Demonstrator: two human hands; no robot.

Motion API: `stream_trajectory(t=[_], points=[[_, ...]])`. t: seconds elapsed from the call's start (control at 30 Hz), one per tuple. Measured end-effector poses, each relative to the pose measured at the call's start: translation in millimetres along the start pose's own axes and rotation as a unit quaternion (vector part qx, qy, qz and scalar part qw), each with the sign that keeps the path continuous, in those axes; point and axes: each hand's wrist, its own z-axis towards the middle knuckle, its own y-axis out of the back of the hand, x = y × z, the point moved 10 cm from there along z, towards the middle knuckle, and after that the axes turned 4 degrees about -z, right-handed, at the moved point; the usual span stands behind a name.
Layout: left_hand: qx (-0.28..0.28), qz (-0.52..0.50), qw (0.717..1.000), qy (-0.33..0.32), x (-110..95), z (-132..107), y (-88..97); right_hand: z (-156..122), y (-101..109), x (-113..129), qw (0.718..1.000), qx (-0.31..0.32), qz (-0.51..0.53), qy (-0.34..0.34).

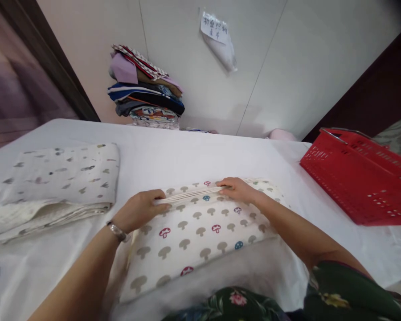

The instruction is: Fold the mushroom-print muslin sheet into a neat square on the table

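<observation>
In front of me lies a white cloth [200, 232] printed with grey, red and blue mushrooms, partly folded in layers. My left hand [143, 206] is closed on the left part of its layered edge, thumb below and fingers above. Farther right along the same edge, my right hand [239, 189] pinches the layers between thumb and fingers. The edge runs as a raised band between both hands. A bracelet circles my left wrist. The cloth's lower side hangs close to my body, where a blurred whitish part covers it.
A folded cloth with small plant prints [67, 178] lies at the left of the white table [200, 151]. At the right stands a red plastic basket [357, 178]. Beyond the far edge rises a stack of folded fabrics [147, 89], near a wall with a paper note [215, 27].
</observation>
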Motion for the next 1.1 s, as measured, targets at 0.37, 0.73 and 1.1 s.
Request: stream_trajectory(t=[0.37,0.73,1.1], points=[[-0.005,0.141,0.986,0.093,19.4,39.9,-4.4,55.6,-12.7,-25.1,0.987,0.043,-0.129,-0.089],[-0.156,0.210,0.965,-0.014,-15.5,25.6,6.7,48.7,-9.0,-25.6,0.970,0.004,-0.219,-0.105],[-0.084,0.187,0.964,-0.172,-61.8,26.4,-76.3,13.5,25.9,-62.1,0.968,-0.016,-0.189,-0.163]])
